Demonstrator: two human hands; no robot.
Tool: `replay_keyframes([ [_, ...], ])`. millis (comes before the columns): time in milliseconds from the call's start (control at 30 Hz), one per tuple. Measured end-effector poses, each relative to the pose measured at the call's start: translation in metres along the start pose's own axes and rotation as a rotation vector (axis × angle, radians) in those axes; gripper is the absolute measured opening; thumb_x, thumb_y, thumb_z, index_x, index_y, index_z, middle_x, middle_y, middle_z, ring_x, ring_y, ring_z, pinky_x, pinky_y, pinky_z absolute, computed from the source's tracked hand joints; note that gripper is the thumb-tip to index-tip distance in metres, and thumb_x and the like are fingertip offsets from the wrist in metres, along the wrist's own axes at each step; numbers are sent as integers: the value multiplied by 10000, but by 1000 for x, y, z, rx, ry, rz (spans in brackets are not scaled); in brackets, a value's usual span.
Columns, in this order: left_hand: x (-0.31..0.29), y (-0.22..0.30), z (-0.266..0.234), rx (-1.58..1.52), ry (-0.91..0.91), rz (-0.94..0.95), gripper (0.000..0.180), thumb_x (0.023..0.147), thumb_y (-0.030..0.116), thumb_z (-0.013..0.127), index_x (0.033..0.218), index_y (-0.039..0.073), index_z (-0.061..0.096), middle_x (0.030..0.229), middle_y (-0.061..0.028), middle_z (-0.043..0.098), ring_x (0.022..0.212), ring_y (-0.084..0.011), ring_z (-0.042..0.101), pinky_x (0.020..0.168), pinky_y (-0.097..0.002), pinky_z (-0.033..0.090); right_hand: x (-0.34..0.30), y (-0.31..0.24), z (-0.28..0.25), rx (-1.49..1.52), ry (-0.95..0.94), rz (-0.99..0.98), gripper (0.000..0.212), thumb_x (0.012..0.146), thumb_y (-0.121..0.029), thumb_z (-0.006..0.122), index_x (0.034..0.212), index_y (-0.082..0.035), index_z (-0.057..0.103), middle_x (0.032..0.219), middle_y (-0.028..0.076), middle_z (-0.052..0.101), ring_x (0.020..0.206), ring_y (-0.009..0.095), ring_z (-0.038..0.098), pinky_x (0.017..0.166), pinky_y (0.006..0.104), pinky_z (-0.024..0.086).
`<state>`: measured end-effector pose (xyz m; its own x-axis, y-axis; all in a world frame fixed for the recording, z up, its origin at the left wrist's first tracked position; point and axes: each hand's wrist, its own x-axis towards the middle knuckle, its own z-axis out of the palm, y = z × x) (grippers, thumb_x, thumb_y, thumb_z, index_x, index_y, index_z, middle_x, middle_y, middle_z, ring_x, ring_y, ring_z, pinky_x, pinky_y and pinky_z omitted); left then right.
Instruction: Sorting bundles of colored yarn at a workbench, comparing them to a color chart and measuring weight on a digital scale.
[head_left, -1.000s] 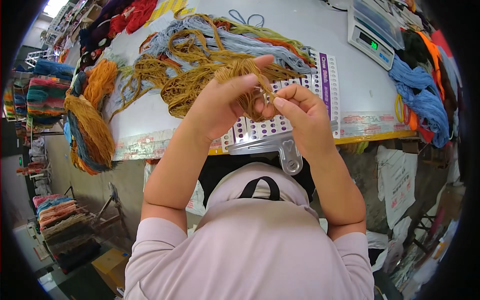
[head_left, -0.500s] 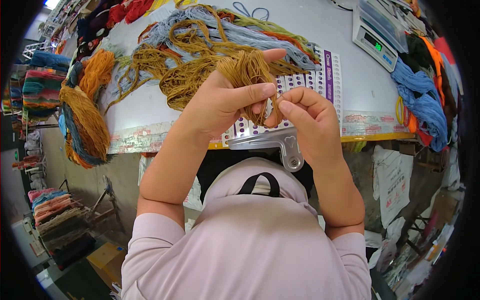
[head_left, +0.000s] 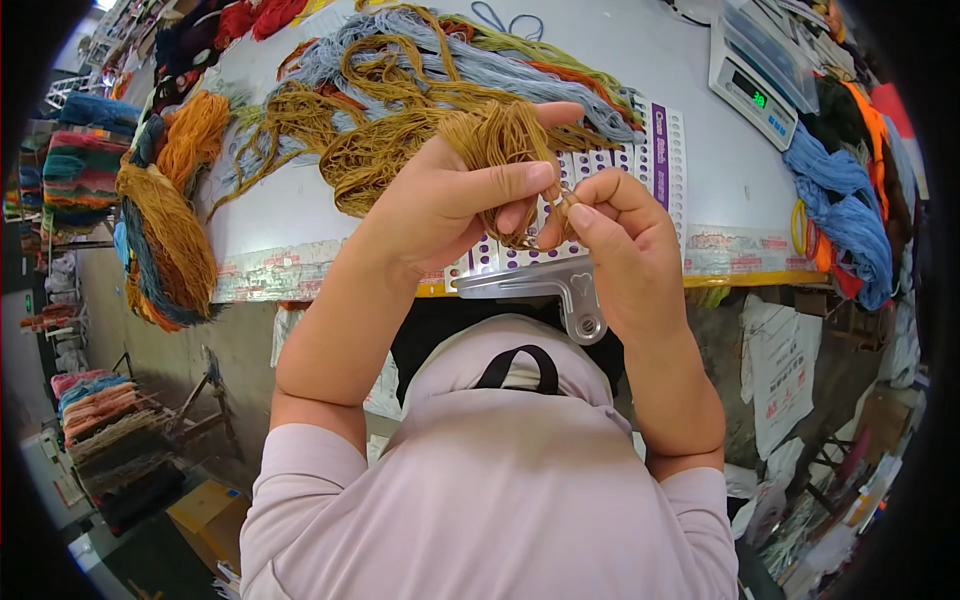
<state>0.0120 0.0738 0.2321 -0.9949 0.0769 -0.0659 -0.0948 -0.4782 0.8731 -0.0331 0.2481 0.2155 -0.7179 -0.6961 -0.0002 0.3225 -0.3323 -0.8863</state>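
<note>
A looped hank of mustard-brown thread [head_left: 490,135] hangs over my left hand [head_left: 465,200], whose thumb presses on it while the index finger sticks out to the right. My right hand [head_left: 620,215] pinches some strands at the hank's right side, close to the left thumb tip. Below and behind the hands lies a white and purple card with punched holes [head_left: 658,150]. A clear plastic holder with a rounded hook end [head_left: 584,318] juts over the table's near edge. Beyond the left hand, more mustard-brown thread [head_left: 375,165] lies loose on the table.
Light blue thread [head_left: 480,70] stretches across the white table [head_left: 640,45]. A digital scale [head_left: 755,95] stands at the right, near a bright blue yarn bundle [head_left: 838,200]. Orange and golden hanks [head_left: 170,220] droop over the left edge. Racks of coloured yarn [head_left: 85,165] stand at far left.
My right fingers have drawn a small loop of strands slightly rightward from the hank. The left hand still holds the hank in nearly the same place.
</note>
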Motion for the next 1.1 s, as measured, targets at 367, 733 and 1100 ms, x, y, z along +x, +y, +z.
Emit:
replay_keyframes([
  [367, 1, -1, 1, -53, 43, 5, 514, 871, 121, 605, 1319, -62, 432, 753, -8, 555, 552, -34, 471, 528, -203, 394, 1, 0, 2, 22, 15, 19, 104, 903, -91, 506, 935, 4, 535, 821, 104, 622, 771, 154, 599, 747, 287, 472],
  [733, 1, -3, 5, -70, 136, 31, 433, 945, 223, 494, 1287, -42, 476, 880, -43, 631, 606, -55, 503, 573, -216, 424, 10, 1, 12, 43, 87, 113, 237, 858, -34, 620, 1071, 51, 563, 929, 103, 673, 842, 124, 640, 801, 247, 498],
  [1100, -6, 3, 5, -53, 113, 19, 485, 985, 336, 361, 1283, -22, 494, 955, -51, 620, 674, -81, 542, 642, -257, 471, 12, 9, 19, 130, 128, 85, 260, 842, -21, 637, 1088, 54, 598, 898, 73, 669, 801, 114, 632, 785, 250, 504],
])
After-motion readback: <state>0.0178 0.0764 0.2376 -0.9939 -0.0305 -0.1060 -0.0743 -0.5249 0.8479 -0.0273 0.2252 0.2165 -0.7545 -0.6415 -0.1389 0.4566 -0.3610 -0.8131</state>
